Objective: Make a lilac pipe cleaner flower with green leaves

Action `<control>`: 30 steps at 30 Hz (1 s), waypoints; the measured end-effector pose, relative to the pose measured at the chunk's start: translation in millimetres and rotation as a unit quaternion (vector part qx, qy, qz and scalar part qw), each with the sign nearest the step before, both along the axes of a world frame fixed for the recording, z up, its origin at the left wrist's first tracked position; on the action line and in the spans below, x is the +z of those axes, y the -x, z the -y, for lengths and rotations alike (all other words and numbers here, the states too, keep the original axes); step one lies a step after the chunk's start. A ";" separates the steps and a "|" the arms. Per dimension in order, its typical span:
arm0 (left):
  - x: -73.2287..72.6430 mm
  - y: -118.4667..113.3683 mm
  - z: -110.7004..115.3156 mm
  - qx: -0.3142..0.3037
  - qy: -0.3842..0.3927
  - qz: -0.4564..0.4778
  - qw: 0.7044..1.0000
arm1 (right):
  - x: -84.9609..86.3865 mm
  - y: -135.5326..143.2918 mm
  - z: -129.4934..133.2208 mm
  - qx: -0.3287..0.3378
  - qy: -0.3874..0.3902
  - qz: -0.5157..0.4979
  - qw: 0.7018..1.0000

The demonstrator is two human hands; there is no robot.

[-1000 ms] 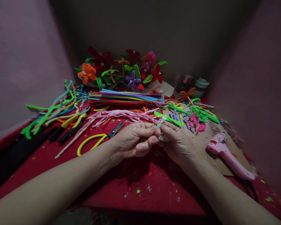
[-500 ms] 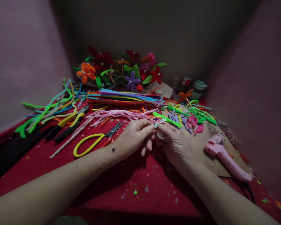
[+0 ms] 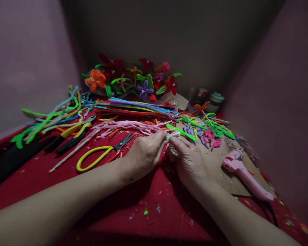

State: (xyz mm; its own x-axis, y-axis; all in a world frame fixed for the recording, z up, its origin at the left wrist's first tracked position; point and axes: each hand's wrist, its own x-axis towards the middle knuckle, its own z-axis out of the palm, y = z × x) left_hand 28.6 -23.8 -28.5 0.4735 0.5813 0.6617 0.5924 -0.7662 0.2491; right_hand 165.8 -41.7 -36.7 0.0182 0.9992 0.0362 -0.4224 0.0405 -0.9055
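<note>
Left hand (image 3: 145, 153) and right hand (image 3: 190, 159) meet above red cloth (image 3: 110, 212), fingertips pinching a small white-and-teal piece (image 3: 172, 135) — detail too small to read. Scissors (image 3: 116, 148) lie near left wrist, pliers (image 3: 77, 136) beyond. Pink glue gun (image 3: 247, 176) at right — fuzzy flowers (image 3: 145, 90) behind.

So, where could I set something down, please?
Between the forearms, the red cloth is bare except for scraps; the cardboard between right hand and pink tool looks mostly bare. Fuzzy stems and flowers crowd the back.
</note>
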 end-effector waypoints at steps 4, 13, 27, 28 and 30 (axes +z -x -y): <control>5.2 -3.4 3.2 -0.010 0.069 0.057 0.996 | -0.6 0.1 -0.2 0.006 -0.007 -0.008 1.000; 15.1 -8.8 9.6 -0.059 0.339 0.212 0.915 | -0.1 -1.0 0.2 0.039 0.000 -0.051 0.998; 26.4 -10.5 11.0 -0.116 0.555 0.352 0.745 | 3.8 -0.9 -2.4 0.082 0.032 -0.106 0.990; 26.8 -9.9 10.8 -0.123 0.564 0.357 0.734 | 3.6 -1.6 -2.9 0.084 0.036 -0.109 0.990; 27.0 -8.0 9.9 -0.140 0.584 0.359 0.715 | 4.0 -3.3 -3.9 0.091 0.045 -0.115 0.988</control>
